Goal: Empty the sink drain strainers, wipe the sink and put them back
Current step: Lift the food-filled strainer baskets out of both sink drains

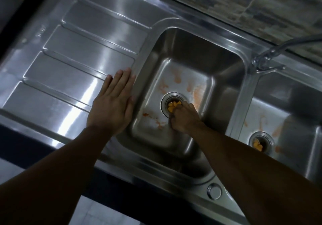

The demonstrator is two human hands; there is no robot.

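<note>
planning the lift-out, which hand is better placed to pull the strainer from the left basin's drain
Right. The right hand is already down in the left steel basin, fingers at the round metal drain strainer holding orange food scraps. The left hand lies flat on the ribbed steel drainboard.

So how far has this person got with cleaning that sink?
Barely started; nothing looks done yet. The right hand is reaching into the left basin's strainer, which holds orange scraps, while the left hand rests flat on the drainboard. The right basin's strainer is also full and untouched. Orange smears cover both basins, so emptying, wiping and refitting all remain.
</note>
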